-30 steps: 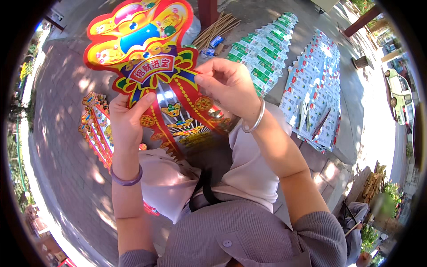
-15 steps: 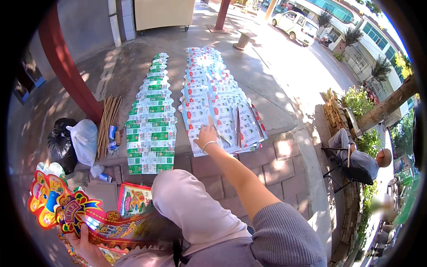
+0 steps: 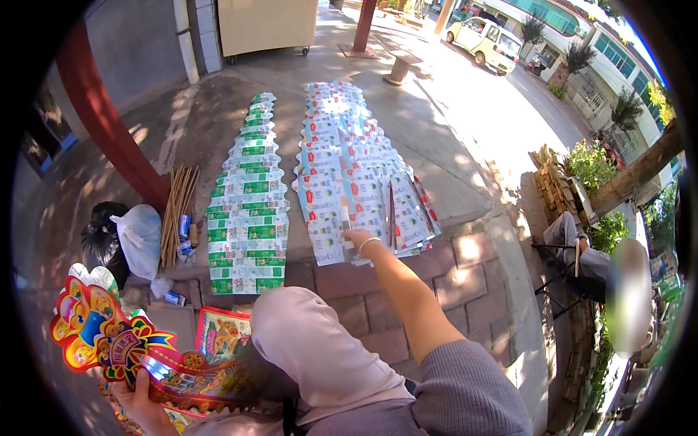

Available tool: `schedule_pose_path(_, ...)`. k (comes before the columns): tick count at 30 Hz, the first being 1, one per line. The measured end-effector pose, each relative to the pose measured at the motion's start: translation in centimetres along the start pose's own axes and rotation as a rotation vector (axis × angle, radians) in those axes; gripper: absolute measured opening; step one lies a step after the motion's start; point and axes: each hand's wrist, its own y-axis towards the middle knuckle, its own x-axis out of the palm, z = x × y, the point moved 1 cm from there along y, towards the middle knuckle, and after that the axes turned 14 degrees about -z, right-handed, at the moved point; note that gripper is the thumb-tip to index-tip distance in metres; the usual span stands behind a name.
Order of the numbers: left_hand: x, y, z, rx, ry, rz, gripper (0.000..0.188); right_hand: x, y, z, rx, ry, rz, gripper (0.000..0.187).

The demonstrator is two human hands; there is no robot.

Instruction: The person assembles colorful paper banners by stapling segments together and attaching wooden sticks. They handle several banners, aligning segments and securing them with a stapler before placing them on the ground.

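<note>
At the lower left, my left hand (image 3: 139, 398) is closed on the edge of a glossy red die-cut paper decoration (image 3: 120, 345) with cartoon figures and gold print. Reaching forward, my right hand (image 3: 358, 240), with a white bracelet at its wrist, is over the near end of a stack of scalloped white-and-blue printed sheets (image 3: 320, 196). Its fingers are curled round a narrow whitish stick-like object (image 3: 345, 216), whose kind I cannot make out. Left of the stack lies a row of overlapping green-and-white printed sheets (image 3: 247, 232).
Thin wooden sticks (image 3: 178, 211) lean by a red post (image 3: 109, 123). Beside them sit a white plastic bag (image 3: 138, 232) and a black bag (image 3: 103, 240). Light pink cloth (image 3: 305, 327) covers the lower middle. To the right, a person (image 3: 574, 236) sits on a folding chair.
My right hand has drawn back a little toward the stack's near edge, and its spread fingers have closed round the narrow object. My left hand keeps its hold on the decoration.
</note>
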Motion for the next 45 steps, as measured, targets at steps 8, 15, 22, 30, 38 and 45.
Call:
schedule_pose_path(8, 2.6, -0.2, 1.7, 0.073, -0.084, -0.031, 0.034, 4.4, -12.6, -15.4, -0.660, 0.177, -0.342, 0.039)
schedule_pose_path(15, 2.8, -1.0, 2.1, 0.075, -0.141, -0.138, 0.026, 8.9, -23.9, -26.3, -1.169, -0.858, -0.346, 0.054)
schedule_pose_path(22, 3.0, -1.5, 2.7, 0.098, -0.155, -0.164, 0.031, 12.2, -26.4, -27.8, -1.226, -1.106, -0.628, 0.056)
schedule_pose_path(30, 2.9, -1.8, 3.0, 0.097, -0.136, -0.174, 0.025, 12.7, -28.1, -29.2, -1.256, -1.160, -0.763, 0.060)
schedule_pose_path(38, 3.3, -2.1, 3.1, 0.104, -0.111, -0.194, 0.023, 13.6, -29.1, -28.9, -1.291, -1.160, -0.728, 0.057)
schedule_pose_path(45, 3.5, -2.0, 2.9, 0.107, -0.108, -0.200, 0.022, 14.8, -29.3, -28.1, -1.264, -1.083, -0.719, 0.056)
